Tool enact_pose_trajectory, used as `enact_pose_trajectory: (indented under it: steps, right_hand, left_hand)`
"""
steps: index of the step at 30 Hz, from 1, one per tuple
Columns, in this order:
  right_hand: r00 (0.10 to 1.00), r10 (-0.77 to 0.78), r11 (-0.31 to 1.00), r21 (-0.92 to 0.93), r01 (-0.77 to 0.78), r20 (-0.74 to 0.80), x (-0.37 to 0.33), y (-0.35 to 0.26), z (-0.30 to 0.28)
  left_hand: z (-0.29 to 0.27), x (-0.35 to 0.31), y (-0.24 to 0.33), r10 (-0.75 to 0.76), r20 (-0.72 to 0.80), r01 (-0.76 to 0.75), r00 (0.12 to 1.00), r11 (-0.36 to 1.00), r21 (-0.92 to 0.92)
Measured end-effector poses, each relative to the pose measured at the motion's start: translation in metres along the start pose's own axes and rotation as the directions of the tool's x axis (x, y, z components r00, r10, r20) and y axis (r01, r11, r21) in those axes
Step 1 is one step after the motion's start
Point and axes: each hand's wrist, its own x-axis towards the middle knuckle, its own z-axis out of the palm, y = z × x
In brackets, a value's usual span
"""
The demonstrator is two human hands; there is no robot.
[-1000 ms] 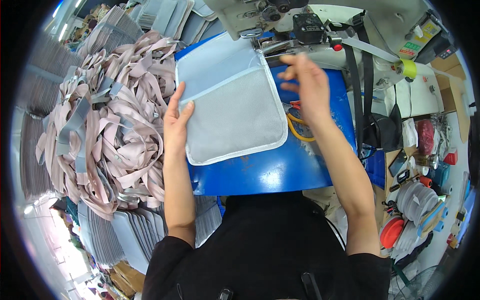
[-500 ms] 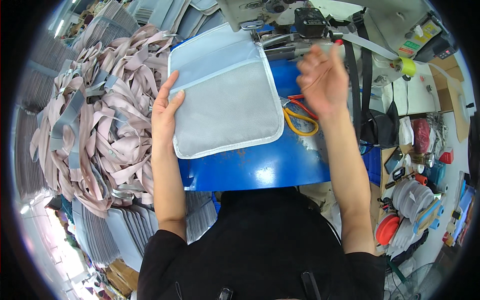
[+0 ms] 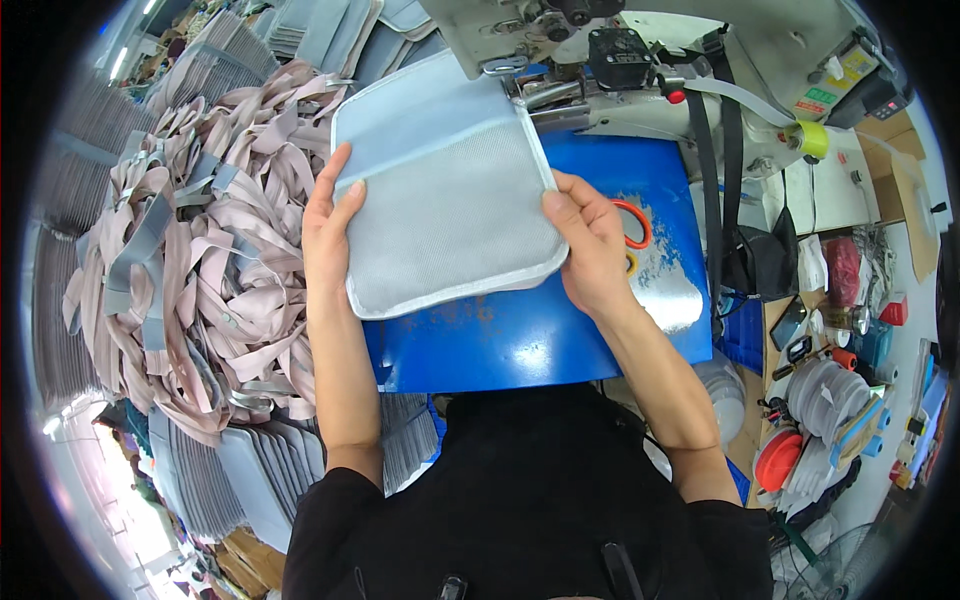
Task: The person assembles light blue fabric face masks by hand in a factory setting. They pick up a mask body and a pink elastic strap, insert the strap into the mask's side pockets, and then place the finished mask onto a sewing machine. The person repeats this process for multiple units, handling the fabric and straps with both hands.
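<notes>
Gray mesh-fronted panel [image 3: 450, 215] sits over the left half of the blue surface [image 3: 490, 360], left edge at or slightly past the surface's left edge, far right corner at the sewing machine head [image 3: 530, 35]. Grip, left hand [image 3: 328, 225]: thumb on top, fingers along the left edge, pinching the panel there. Grip, right hand [image 3: 595, 250]: thumb on the face, fingers at the right edge, pinching it lower down; its finger placement underneath is hidden. 2 hands on the work, 1 per side. Whether the machine foot clamps the corner: cannot tell. Risks, as judged: uneven pull between the 2 hands could skew the panel and push the white border out of line; pulling while the corner is caught could pucker it. Red handle loop [image 3: 648, 229] and yellow handle loop [image 3: 632, 264], just right of the right hand on the surface, could snag the panel if it swings toward the right edge. Strap pile [image 3: 245, 250], beyond the left edge, could catch the left forearm or slide in.
</notes>
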Motion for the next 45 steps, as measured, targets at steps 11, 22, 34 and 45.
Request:
enact_pose_trajectory:
  steps: [11, 22, 34, 45]
  right_hand:
    - [1.0, -0.004, 0.994, -0.105, 0.007, 0.021, 0.054, -0.006, 0.002]
    - [0.255, -0.909, -0.232, -0.909, 0.347, 0.33, 0.086, -0.338, -0.075]
    - [0.68, -0.707, 0.406, -0.899, 0.166, -0.194, 0.165, -0.472, -0.322]
    - [0.328, -0.937, -0.074, -0.987, 0.145, 0.119, 0.072, -0.309, -0.235]
  left_hand:
    - [-0.014, 0.094, 0.01, 0.034, 0.019, -0.037, 0.999, 0.987, 0.16]
    - [-0.017, 0.117, 0.01, 0.08, -0.123, -0.072, 0.989, 0.995, 0.072]
    - [-0.008, 0.061, -0.005, -0.123, -0.035, 0.114, 0.992, 0.976, -0.188]
    - [-0.072, 0.015, -0.122, -0.151, -0.271, 0.18, 0.951, 0.98, 0.085]
